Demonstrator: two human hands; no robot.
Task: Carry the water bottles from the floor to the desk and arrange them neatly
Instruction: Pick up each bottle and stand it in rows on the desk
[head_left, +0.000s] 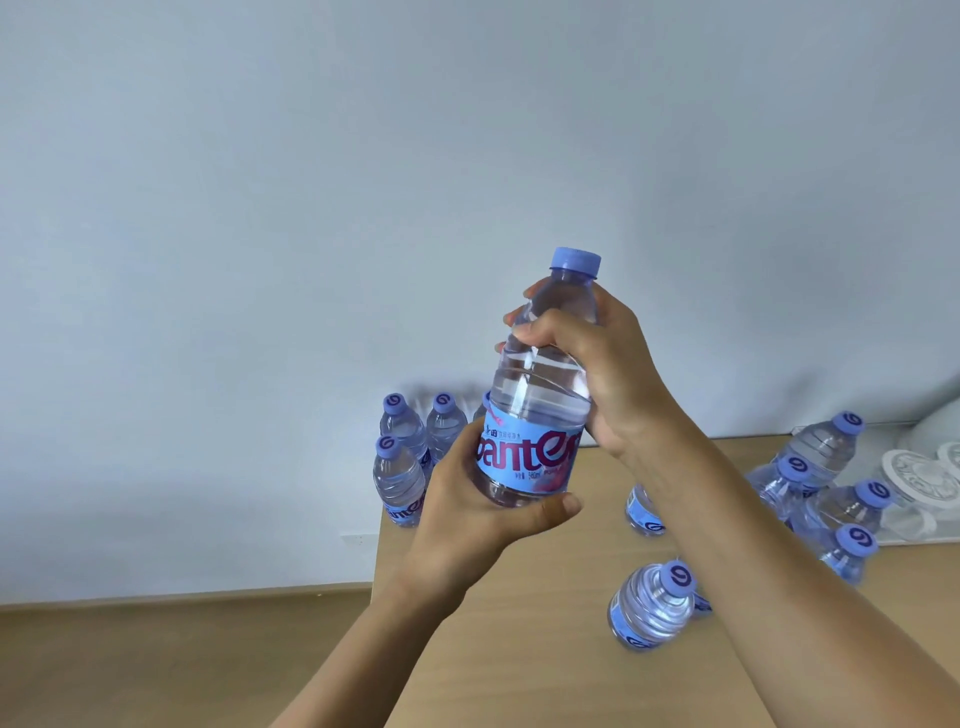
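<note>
Pale grey wall and wood floor at left; light wooden desk at right. Four upright clear plastic blue-capped bottles stand at its left corner, six at right. Left hand and right hand both grip a held bottle above the desk.

We count one water bottle held up between our two hands. On the surface stand four bottles at the back left, one in the middle, one nearer us, and four clustered right.
</note>
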